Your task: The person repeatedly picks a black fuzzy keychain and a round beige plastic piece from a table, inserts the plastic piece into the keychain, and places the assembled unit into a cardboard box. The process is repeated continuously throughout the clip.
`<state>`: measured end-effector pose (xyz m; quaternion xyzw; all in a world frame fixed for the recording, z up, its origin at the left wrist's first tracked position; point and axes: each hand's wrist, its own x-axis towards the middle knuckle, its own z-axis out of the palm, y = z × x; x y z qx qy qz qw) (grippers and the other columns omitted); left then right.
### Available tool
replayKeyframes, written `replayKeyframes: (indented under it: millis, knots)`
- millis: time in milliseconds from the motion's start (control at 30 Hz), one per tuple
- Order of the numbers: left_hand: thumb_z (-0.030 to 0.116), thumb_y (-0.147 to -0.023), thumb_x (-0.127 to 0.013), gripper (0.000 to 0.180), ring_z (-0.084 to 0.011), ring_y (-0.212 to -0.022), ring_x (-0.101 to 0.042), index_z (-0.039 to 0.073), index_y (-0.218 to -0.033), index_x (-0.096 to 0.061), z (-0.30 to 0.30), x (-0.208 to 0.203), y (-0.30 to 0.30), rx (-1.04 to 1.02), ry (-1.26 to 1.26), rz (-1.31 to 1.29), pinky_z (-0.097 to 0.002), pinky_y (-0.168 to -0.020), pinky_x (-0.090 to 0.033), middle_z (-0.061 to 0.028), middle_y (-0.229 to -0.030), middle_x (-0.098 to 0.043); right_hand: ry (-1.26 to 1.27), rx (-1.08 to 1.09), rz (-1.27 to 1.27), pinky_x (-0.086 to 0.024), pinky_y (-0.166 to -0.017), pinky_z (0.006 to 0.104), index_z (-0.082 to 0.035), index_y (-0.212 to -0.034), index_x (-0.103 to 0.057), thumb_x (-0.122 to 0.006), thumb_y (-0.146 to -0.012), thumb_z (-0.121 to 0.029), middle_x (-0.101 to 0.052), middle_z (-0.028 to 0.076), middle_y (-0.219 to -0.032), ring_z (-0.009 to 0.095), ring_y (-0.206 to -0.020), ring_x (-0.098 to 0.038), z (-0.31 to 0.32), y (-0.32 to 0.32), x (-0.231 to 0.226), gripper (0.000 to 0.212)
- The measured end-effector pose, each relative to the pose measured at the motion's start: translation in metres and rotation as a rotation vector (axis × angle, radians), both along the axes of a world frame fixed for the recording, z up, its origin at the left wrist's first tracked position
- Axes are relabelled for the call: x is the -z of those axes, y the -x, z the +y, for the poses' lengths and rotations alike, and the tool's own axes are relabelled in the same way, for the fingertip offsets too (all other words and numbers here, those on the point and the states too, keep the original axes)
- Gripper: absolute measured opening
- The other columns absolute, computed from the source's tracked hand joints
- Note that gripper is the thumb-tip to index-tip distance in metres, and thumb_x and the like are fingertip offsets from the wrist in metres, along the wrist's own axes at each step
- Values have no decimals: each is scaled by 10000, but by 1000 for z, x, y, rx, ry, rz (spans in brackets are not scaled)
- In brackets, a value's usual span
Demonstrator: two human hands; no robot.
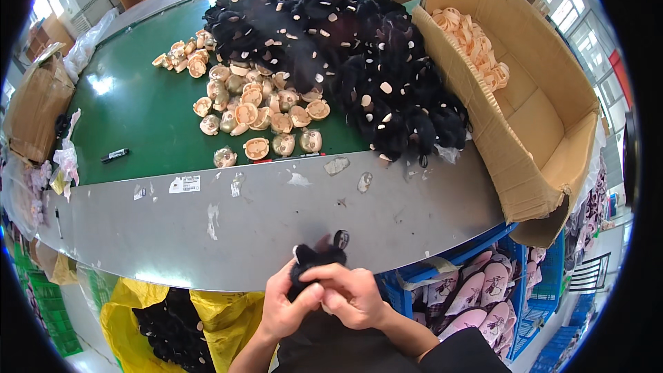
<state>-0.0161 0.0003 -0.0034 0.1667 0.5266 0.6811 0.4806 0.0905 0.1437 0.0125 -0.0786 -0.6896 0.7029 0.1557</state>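
Left hand (283, 304) and right hand (356, 298) pinched a plush (319, 256), apparently working its edge; the next move seemingly needed steady pressure.

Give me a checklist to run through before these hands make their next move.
1. Grip: ok. The left hand and right hand both hold the black furry piece.
2. Inside of that piece: cannot tell. The fingers cover it.
3. Plastic faces all the same way up: not ok. Some show their fronts, others their hollow backs.
4. Cardboard box open: ok. Peach-coloured pieces lie inside.
5. Yellow bag open: ok. Black pieces show in it.
6. Black furry pile sorted: not ok. It lies in a loose heap.
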Motion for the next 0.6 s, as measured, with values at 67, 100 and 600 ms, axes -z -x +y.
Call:
replayKeyframes:
  millis: [67,100,600]
  knots:
    - [42,-958,-642,308,-132,-951,-662,-48,-1251,-615,9,8,-9,-250,3,-28,-279,-901,-526,-58,-1075,-710,-18,210,-7,-495,-590,232,39,-1198,-602,-540,-946,-18,-698,71,-752,80,-599,-592,-2,-6,-3,266]
    - [36,-990,-631,252,-143,-1016,-669,-49,-1228,-632,7,13,-9,-289,-101,-163,-293,-925,-531,-84,-1140,-713,104,334,-22,-506,-636,221,40,-1192,-593,-570,-949,-24,-676,74,-775,81,-646,-589,-4,-5,0,253]
    - [54,-891,-666,245,-171,-921,-598,-21,-1121,-626,3,-16,2,-902,-9,402,-284,-869,-498,-64,-973,-616,406,264,-141,-326,-594,178,-3,-1056,-626,-679,-972,-107,-532,-63,-863,-6,-709,-416,11,-1,10,144]
